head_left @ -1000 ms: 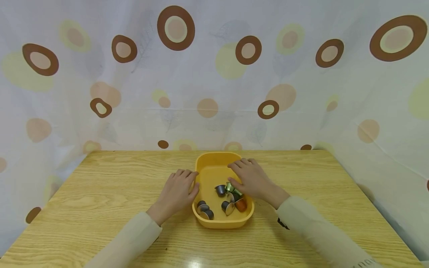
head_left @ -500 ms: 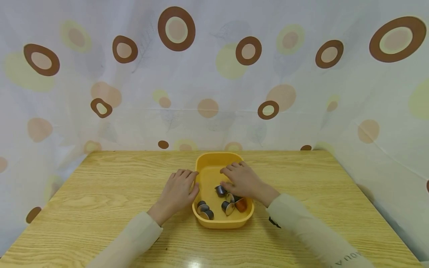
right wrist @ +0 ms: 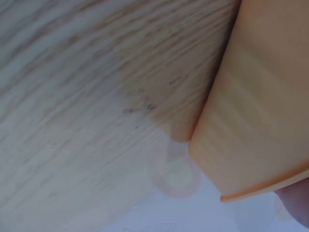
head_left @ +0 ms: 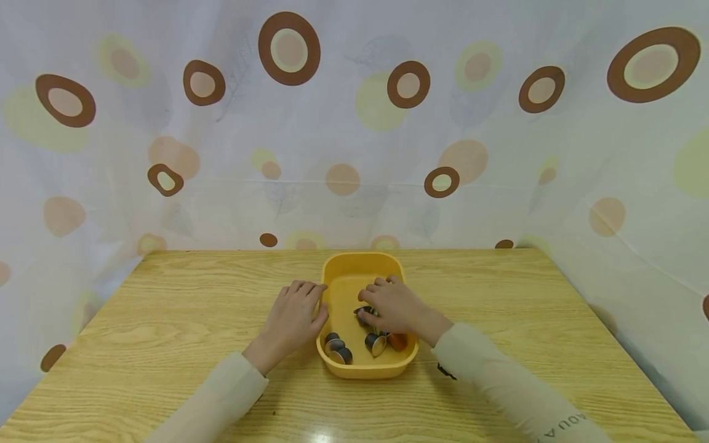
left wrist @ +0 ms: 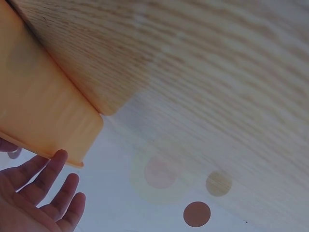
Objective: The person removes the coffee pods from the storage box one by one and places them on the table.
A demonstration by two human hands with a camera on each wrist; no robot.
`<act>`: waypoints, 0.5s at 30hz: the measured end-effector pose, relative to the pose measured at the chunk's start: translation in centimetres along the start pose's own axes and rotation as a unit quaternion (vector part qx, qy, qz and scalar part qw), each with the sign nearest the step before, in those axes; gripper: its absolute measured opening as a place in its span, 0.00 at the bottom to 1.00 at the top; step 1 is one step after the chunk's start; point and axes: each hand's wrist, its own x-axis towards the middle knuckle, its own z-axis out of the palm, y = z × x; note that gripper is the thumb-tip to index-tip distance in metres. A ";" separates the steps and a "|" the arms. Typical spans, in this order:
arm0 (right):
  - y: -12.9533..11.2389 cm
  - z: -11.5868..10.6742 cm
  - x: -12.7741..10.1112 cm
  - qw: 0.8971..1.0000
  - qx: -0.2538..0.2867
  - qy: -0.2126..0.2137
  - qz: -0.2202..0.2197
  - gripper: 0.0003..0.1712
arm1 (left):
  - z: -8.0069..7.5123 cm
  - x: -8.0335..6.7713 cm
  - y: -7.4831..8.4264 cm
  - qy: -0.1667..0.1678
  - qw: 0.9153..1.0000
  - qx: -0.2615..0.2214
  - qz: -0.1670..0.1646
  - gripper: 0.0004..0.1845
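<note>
A yellow tray (head_left: 357,369) sits mid-table with several small capsules in it: dark ones (head_left: 339,348) at its near left, another dark one (head_left: 375,344), and an orange one (head_left: 398,341). My left hand (head_left: 293,317) lies flat on the table against the tray's left wall, thumb at the rim. My right hand (head_left: 388,307) is inside the tray, fingers curled down round a dark capsule (head_left: 362,314), which they mostly hide. The left wrist view shows the tray's outer wall (left wrist: 38,111) and my straight fingers (left wrist: 43,193). The right wrist view shows the tray wall (right wrist: 260,111).
The wooden table (head_left: 166,320) stretches bare to both sides of the tray. A white curtain (head_left: 354,123) with brown and yellow circles hangs close behind the far edge and wraps round both sides.
My right hand has slid left and nearer inside the tray, and its fingers have gone from flat to curled over the capsules. The left hand has stayed put.
</note>
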 end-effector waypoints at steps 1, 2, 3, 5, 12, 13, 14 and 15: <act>0.0 0.1 0.0 1.000 -0.003 0.000 -0.002 0.19 | 0.0 0.0 0.0 -0.001 1.000 0.000 0.000 0.17; 0.0 0.1 0.0 1.000 -0.007 0.000 -0.004 0.18 | 0.0 0.0 0.0 0.000 1.000 0.000 0.000 0.17; -0.1 0.2 0.0 1.000 -0.010 0.000 -0.007 0.18 | 0.0 0.0 0.0 0.001 1.000 -0.001 0.001 0.17; -0.1 0.2 0.0 1.000 -0.015 0.000 -0.010 0.17 | -0.1 0.0 0.0 0.002 1.000 -0.001 0.001 0.17; -0.2 0.3 0.1 1.000 -0.024 -0.006 -0.019 0.15 | -0.1 -0.1 0.1 0.002 1.000 -0.002 -0.002 0.17; -0.2 0.3 0.1 1.000 -0.023 -0.006 -0.020 0.15 | -0.1 -0.1 0.1 0.002 1.000 -0.002 -0.002 0.17; -0.2 0.3 0.2 0.999 -0.022 -0.007 -0.022 0.15 | -0.1 -0.1 0.1 0.003 1.000 -0.002 -0.003 0.17; -0.2 0.2 0.2 0.999 -0.021 -0.007 -0.024 0.15 | -0.1 -0.1 0.1 0.002 1.000 -0.002 -0.003 0.17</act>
